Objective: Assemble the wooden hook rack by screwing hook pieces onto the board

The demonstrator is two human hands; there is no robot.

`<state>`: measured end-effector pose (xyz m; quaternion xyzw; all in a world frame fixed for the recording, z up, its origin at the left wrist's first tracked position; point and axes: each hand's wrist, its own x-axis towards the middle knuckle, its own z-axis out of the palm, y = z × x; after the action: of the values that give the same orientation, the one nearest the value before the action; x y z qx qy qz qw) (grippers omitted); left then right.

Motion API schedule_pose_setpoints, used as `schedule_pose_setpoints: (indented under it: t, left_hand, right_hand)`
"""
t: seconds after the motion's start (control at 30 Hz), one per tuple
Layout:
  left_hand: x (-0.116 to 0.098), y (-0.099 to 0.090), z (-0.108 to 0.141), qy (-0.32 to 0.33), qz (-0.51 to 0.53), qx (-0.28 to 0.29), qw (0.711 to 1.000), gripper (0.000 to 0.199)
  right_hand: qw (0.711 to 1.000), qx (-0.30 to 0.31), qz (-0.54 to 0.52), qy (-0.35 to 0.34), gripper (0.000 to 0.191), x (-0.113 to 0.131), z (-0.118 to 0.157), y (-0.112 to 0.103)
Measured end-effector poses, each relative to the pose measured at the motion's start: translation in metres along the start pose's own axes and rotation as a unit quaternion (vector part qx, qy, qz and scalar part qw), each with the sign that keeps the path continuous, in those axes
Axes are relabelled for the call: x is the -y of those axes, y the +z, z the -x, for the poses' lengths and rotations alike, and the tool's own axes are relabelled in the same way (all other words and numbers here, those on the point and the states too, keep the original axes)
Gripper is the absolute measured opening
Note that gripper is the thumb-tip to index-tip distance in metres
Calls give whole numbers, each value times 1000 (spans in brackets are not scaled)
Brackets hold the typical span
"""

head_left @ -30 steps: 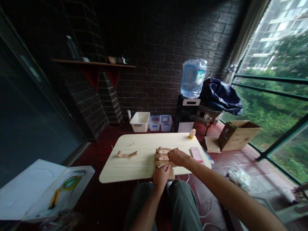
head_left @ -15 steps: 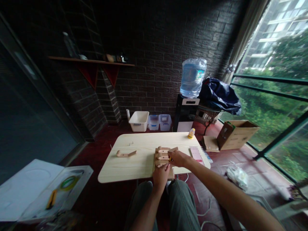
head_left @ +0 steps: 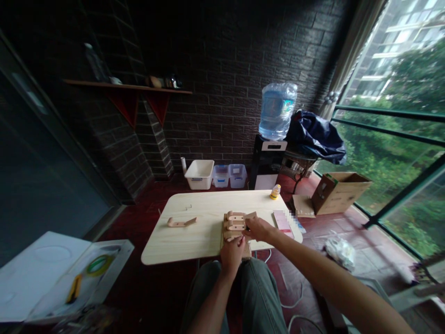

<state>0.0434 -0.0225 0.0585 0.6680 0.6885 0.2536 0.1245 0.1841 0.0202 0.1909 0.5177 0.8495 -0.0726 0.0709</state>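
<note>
A wooden rack with several curved wooden hooks lies near the front edge of the pale table. My left hand is closed at its near end, fingertips pinched by the lowest hook; what they hold is too small to name. Just right of the hooks, my right hand is closed around something small and dark that I cannot make out. One loose curved wooden hook rests on the table's left part. Small metal pieces lie behind it.
A small yellow-based bottle stands at the table's back right corner, with a pink booklet nearer. On the left is an open white case with a yellow tool. Plastic bins and a water dispenser stand beyond the table.
My right hand has shifted slightly to the right, away from my left fingertips. My left hand stays at the rack. The whole view has moved a little.
</note>
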Motion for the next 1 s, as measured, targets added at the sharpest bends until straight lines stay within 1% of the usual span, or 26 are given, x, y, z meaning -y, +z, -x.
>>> schedule_pose_setpoints:
  t: [0.07, 0.13, 0.27, 0.43, 0.53, 0.63, 0.73, 0.8, 0.9, 1.0]
  left_hand:
    - [-1, -4, 0, 2, 2, 4, 1000, 22]
    - [-3, -7, 0, -4, 2, 6, 1000, 21]
    - [-5, -11, -3, -11, 2, 11, 1000, 20]
    - [-5, -16, -6, -24, 9, 24, 999, 22]
    - [-2, -17, -8, -15, 19, 32, 999, 21]
    - [1, -16, -9, -12, 16, 27, 999, 20]
    - [2, -15, -8, -7, 13, 26, 1000, 22]
    - [2, -15, -8, -8, 13, 30, 999, 22]
    - [-1, -17, -9, -15, 8, 43, 999, 22]
    - [-4, -21, -10, -20, -5, 48, 999, 19]
  right_hand:
    - [1000, -1, 1, -18, 35, 0, 3, -4]
    - [999, -3, 12, -52, 31, 0, 4, -9]
    - [993, 10, 90, -80, 24, 5, 2, -16]
    - [984, 16, 132, -117, 23, 7, -7, -12]
    - [979, 16, 143, -145, 20, 3, -10, -7]
    - [977, 10, 133, -166, 19, -3, -11, -6]
    - [979, 9, 121, -167, 19, -6, -11, -7]
    - [981, 16, 117, -155, 22, -5, -11, -7]
    - [982, 26, 123, -140, 24, 0, -11, -8]
    - [982, 14, 125, -139, 25, 7, -10, -12]
